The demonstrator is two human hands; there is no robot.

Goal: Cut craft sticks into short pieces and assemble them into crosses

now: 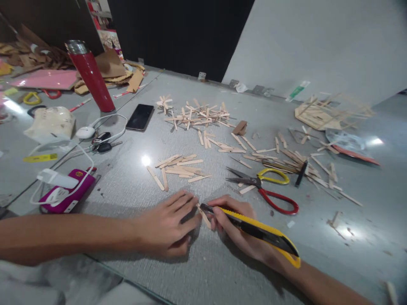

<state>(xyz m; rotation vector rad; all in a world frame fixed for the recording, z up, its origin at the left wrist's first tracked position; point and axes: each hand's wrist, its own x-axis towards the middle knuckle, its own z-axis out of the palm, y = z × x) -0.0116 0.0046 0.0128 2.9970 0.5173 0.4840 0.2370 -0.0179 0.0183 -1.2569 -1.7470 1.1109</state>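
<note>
At the near side of a grey tabletop (219,271): two bare hands, set apart by a narrow gap.

Item, left hand (171,224): palm down, fingers extended and slightly spread, tips beside the wooden stick; whether it grips or presses the stick cannot be told.

Item, right hand (235,220): closed around a yellow-and-black utility knife (263,232), held like a pen, its dark tip at the stick's upper end.

Item, wooden stick (206,218): one, short and pale, lying aslant in the gap between the hands.

Item, loose stick pile (182,170): flat, just beyond the left hand.

Item, scissors (255,182): one handle yellow, one red; blades parted, pointing left, beyond the right hand.

Item, scattered sticks (291,159): right of centre, a slim black object (301,173) among them.

Item, far stick heap (199,115): pieces joined or crossed, some star-like; brown cardboard piece (240,128) near its right end.

Item, phone (140,117): dark screen up, left of the heap.

Item, keys (104,147): beside a white cable.

Item, purple device (71,195): left of the left hand, cable over it.

Item, red bottle (92,78): standing, silver cap.

Item, wooden framework (313,118): far right, against the pale panel (318,46).
</note>
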